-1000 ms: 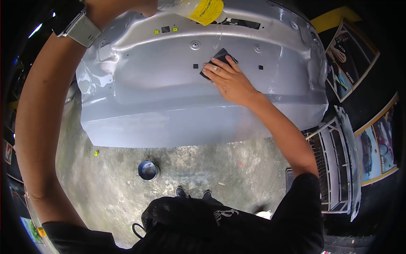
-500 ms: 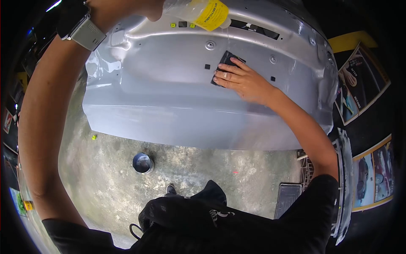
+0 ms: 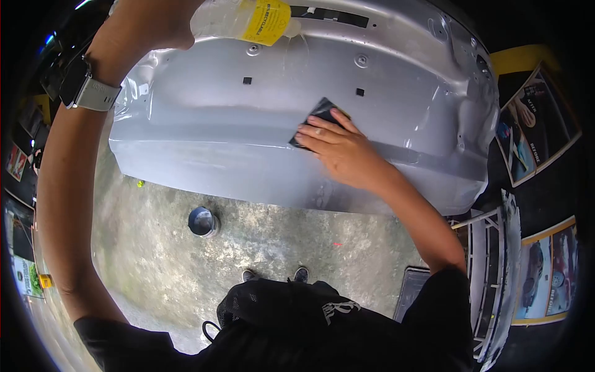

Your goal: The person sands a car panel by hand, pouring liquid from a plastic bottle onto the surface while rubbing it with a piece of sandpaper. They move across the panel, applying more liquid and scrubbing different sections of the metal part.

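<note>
At the top of the head view my left hand [image 3: 170,25] grips a clear plastic bottle with a yellow label [image 3: 265,23]. It is tipped with its mouth to the right, and thin streams of liquid fall from it onto a silver car trunk lid [image 3: 217,118]. My right hand [image 3: 338,146] presses a black sheet of sandpaper [image 3: 323,110] against the lid's surface, fingers spread over it, near the crease below two square holes. Part of the sheet is hidden beneath my fingers. The left fingertips are out of sight behind the bottle.
A small bucket [image 3: 203,222] stands on the concrete floor [image 3: 266,242] below the lid, near my shoes. Framed posters [image 3: 539,127] line the right side. A slatted metal rack [image 3: 486,273] and a dark tray [image 3: 412,288] stand at the lower right.
My right hand has slid the sandpaper down and slightly left along the lid. The bottle has shifted left with my left hand. The view has shifted somewhat, and both shoes now show.
</note>
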Demonstrator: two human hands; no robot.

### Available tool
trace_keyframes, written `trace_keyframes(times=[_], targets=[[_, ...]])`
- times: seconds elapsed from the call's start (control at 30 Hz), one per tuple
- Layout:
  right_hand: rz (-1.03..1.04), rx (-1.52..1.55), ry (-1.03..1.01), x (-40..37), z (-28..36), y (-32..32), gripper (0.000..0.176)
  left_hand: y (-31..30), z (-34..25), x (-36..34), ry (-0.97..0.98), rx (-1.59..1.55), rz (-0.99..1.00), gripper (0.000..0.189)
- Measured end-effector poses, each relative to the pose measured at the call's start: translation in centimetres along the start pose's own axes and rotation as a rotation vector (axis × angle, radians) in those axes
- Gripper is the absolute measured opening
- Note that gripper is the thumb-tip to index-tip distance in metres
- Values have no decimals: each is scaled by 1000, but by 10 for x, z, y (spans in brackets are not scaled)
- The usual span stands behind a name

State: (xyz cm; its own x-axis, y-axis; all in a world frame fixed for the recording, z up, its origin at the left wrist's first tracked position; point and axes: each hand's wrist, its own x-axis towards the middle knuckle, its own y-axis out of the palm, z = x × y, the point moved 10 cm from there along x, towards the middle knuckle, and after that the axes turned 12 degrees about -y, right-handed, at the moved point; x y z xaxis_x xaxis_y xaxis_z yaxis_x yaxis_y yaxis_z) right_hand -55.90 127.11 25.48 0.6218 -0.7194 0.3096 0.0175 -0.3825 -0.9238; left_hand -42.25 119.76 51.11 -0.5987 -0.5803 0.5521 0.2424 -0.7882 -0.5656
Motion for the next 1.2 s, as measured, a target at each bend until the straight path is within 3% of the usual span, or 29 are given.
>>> trace_keyframes(times=[0.07,0.13,0.23,0.5,0.57,0.67,0.73,0.8,0.9,1.03,1.1,1.2], targets=[[-30,-5,90,-48,-11,-14,40,0,0,-3,-15,5,53,80],[-75,-38,321,-91,-32,-28,39,-14,-3,-12,42,32,-112,78],[-185,-68,440,-110,-39,-29,40,-18,-2,-22,107,-10,-166,78],[-162,-245,251,105,32,28,45,-27,-20,-6,257,-138,-186,55],[-160,-188,275,103,34,27,43,-23,-24,-1,286,-188,-195,51],[-125,-221,417,22,17,20,43,5,-16,-4,313,-362,-251,57],[-175,-281,621,-64,-2,-3,43,60,0,0,251,-644,-235,95],[-158,-322,861,-151,-22,-19,46,100,15,-13,245,-733,-152,96],[-237,-409,966,-169,-19,-20,44,139,30,-33,297,-871,-84,97],[-312,-342,715,-2,46,25,44,133,33,-55,336,-920,-44,90],[-245,-293,587,76,71,47,44,124,24,-54,354,-941,-53,89],[-304,-235,522,112,87,49,41,106,13,-48,352,-972,-48,90]])
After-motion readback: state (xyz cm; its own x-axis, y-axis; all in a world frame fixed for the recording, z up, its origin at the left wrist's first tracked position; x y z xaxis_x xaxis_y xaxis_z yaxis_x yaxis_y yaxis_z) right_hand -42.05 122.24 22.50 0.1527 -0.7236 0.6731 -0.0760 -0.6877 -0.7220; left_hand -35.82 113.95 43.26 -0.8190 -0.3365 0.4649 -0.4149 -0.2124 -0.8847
